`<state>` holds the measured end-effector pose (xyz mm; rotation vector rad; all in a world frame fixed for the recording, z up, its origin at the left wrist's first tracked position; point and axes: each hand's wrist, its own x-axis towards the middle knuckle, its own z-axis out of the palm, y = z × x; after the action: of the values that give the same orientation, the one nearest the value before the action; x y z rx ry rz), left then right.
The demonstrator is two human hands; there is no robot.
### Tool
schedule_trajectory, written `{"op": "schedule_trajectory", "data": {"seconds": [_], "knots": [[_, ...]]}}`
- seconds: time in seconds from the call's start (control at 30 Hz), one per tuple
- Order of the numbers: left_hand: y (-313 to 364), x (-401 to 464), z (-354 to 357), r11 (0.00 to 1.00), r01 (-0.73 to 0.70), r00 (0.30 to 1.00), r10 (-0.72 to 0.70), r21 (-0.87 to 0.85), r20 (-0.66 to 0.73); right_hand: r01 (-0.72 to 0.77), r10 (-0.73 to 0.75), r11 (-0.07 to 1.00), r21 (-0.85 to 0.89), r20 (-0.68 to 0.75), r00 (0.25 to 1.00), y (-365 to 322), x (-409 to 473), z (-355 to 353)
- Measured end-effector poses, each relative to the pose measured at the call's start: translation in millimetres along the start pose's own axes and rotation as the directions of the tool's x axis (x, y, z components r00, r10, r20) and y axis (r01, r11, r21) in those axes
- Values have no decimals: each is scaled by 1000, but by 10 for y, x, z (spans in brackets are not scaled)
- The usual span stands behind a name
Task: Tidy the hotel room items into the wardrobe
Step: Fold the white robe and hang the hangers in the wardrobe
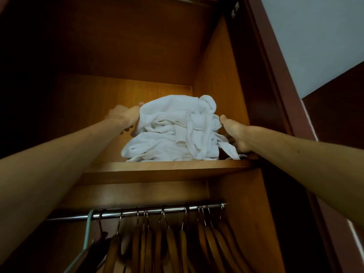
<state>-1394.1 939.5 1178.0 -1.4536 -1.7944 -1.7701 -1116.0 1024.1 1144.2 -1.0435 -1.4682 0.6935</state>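
A crumpled pile of white cloth (pixel 173 133), towels or a robe, lies on the wardrobe's upper shelf (pixel 161 170), close to its right wall. My left hand (pixel 128 117) is against the pile's left side; it is motion-blurred and its fingers look spread. My right hand (pixel 236 133) lies flat against the pile's right side with the thumb pointing up. Its fingertips are hidden behind loose strips of cloth. Both arms reach upward from the lower corners.
Under the shelf runs a metal rail (pixel 137 211) with several wooden hangers (pixel 197 245) and one pale green hanger (pixel 86 233) at the left. The wardrobe's right wall (pixel 222 79) stands close to the pile. The dark door frame (pixel 275 79) is at the right.
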Motion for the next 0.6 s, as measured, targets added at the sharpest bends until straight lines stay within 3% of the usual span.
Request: {"op": "schedule_trajectory", "data": {"seconds": [0.1, 0.17, 0.27, 0.37, 0.43, 0.5, 0.6], "knots": [[111, -206, 62, 973, -173, 939, 209, 149, -272, 163, -178, 954, -251, -40, 983, -5, -340, -17], [131, -432, 134, 916, -352, 839, 400, 193, -369, 279, -316, 870, -407, -26, 948, 84, -582, -46], [175, -807, 237, 775, -564, 694, 632, 284, -346, 414, -496, 688, -596, 31, 868, 324, -871, -94], [212, -1397, 361, 628, -721, 591, 778, 293, -214, 491, -620, 498, -715, 102, 778, 631, -1292, -149], [159, -1859, 471, 583, -772, 581, 809, 252, -90, 543, -667, 449, -710, 138, 732, 896, -1574, -187], [57, -2324, 626, 596, -763, 623, 781, 249, 38, 589, -692, 444, -676, 159, 704, 1226, -1855, -229], [-170, -2992, 878, 694, -697, 717, 677, 181, 166, 623, -670, 588, -517, 119, 732, 1811, -2324, -321]]}}
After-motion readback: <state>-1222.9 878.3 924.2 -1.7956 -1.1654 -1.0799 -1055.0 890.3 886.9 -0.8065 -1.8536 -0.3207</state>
